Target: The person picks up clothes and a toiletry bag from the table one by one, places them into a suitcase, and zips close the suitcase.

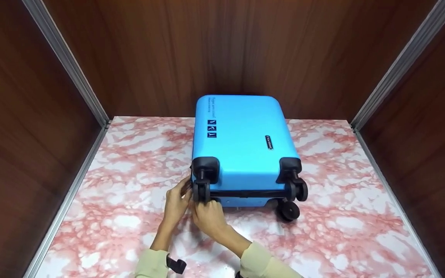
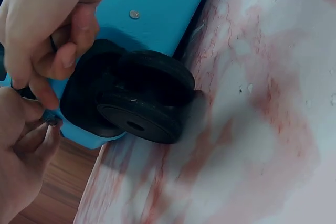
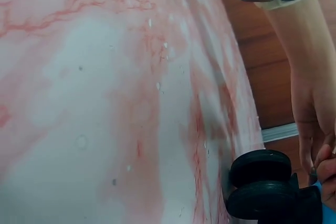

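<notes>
A bright blue hard-shell suitcase lies flat on the table, its black wheels facing me. At its near left corner my left hand pinches a small dark zipper pull against the side. Close beside it, my right hand has its fingers curled at the suitcase edge, just under the upper left wheel. In the left wrist view the right hand's thumb and fingers grip along the dark seam, partly hiding it. A double caster sits right next to both hands.
The table top has a red and white marbled surface. Brown wood-grain panels with metal corner strips wall it in at the back and both sides. Another wheel touches down at the near right corner.
</notes>
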Demonstrator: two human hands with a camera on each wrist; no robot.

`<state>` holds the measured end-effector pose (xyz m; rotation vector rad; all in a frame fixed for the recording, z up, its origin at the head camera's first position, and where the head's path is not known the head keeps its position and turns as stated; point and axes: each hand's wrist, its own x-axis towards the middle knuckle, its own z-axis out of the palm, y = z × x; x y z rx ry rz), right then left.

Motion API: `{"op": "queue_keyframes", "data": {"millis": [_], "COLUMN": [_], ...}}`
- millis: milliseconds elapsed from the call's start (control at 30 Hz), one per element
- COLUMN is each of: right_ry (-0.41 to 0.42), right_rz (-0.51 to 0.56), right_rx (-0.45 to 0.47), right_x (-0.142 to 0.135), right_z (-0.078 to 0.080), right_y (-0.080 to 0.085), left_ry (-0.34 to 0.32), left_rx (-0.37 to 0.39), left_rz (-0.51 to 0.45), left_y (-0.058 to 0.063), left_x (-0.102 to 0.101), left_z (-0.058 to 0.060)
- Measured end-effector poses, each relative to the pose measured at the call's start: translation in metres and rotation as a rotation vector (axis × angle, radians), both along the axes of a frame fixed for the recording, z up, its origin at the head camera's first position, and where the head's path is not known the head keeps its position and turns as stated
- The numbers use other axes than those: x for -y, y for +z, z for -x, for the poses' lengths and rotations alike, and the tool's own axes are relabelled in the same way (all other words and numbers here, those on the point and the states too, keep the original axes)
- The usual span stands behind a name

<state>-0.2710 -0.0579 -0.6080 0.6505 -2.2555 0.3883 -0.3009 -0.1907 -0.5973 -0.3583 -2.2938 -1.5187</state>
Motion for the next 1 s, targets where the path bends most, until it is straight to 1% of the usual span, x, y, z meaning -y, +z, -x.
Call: {"op": "queue_keyframes", "data": {"millis": [167,267,333,433,533,567,633,667,700,733,800,867,933,1000], "right_ry": [-0.101,-0.141,-0.165,-0.209,-0.254,-0.261,-0.262,-0.244,-0.216,-0.171,-0.070,0.016,0.066,0.075], "right_rz": [-0.102,-0.144,-0.172,-0.198,-0.195,-0.186,-0.165,-0.145,-0.126,-0.100,-0.051,-0.007,0.025,0.038], "right_rx": [-0.009,-0.013,-0.039,-0.141,-0.285,-0.320,-0.347,-0.333,-0.296,-0.240,-0.086,0.097,0.250,0.340], "right_x": [0.003,0.007,0.009,0.012,0.013,0.013,0.011,0.009,0.007,0.004,-0.006,-0.019,-0.034,-0.051], "right_z": [-0.002,-0.005,-0.005,-0.002,0.004,0.006,0.009,0.011,0.010,0.010,0.006,0.001,-0.004,-0.010], "right_y": [0.006,0.007,0.007,0.004,0.001,0.000,-0.001,0.000,0.000,0.001,0.004,0.008,0.013,0.017], "left_ry": [0.043,0.054,0.064,0.074,0.052,0.040,0.016,0.004,-0.004,-0.012,-0.027,-0.042,-0.057,-0.077], "left_rx": [0.023,0.036,0.031,-0.003,-0.027,-0.032,-0.036,-0.031,-0.023,-0.012,0.009,0.044,0.069,0.076], "left_rz": [0.000,0.011,0.032,0.077,0.097,0.102,0.113,0.110,0.113,0.111,0.111,0.088,0.063,0.049], "left_y": [-0.001,-0.001,-0.001,0.001,0.004,0.005,0.005,0.005,0.004,0.003,0.001,0.000,-0.001,0.000], "left_x": [0.000,0.000,0.001,0.001,0.001,0.001,0.001,0.000,0.001,0.001,0.003,0.004,0.005,0.005], "left_z": [0.001,0.001,0.000,0.000,0.001,0.002,0.003,0.004,0.003,0.002,0.000,-0.005,-0.009,-0.013]}}
